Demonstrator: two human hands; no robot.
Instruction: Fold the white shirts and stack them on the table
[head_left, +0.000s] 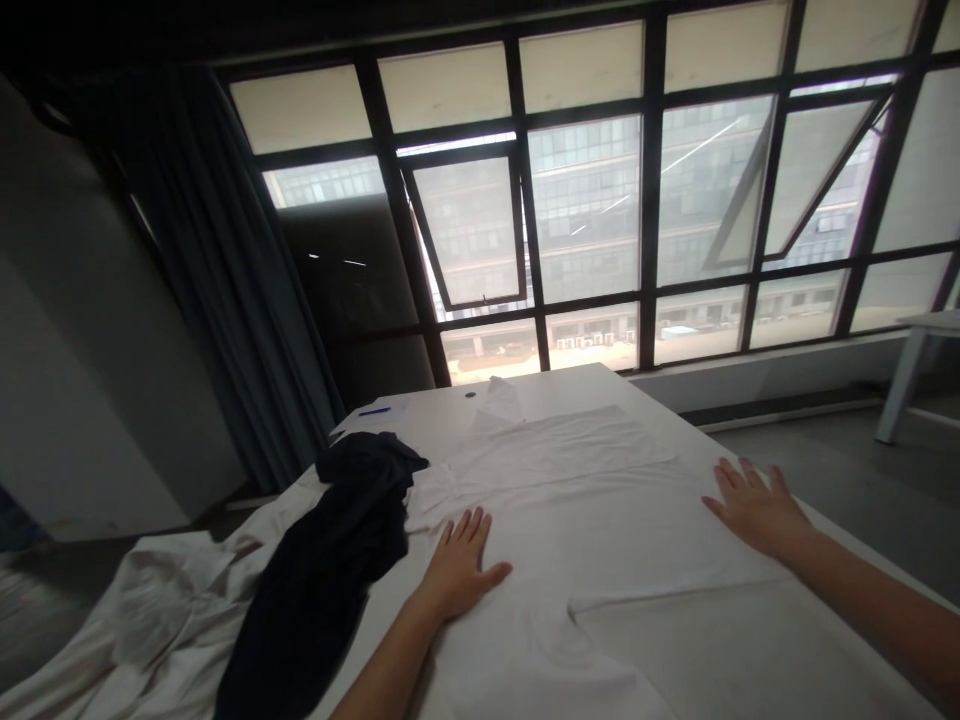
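A white shirt (pixel 585 500) lies spread flat on a white table (pixel 570 385), its collar pointing toward the window. My left hand (pixel 461 565) rests palm down on the shirt's left part, fingers stretched out and apart. My right hand (pixel 754 505) lies flat on the shirt's right edge, fingers spread as well. Neither hand holds anything.
A dark navy garment (pixel 330 570) is heaped to the left of my left hand, draped over crumpled white clothes (pixel 150 620). A blue pen (pixel 373 410) and a small dark object (pixel 470 394) lie at the table's far end. Large windows, a dark curtain (pixel 232 280) and another table's leg (pixel 904 380) stand beyond.
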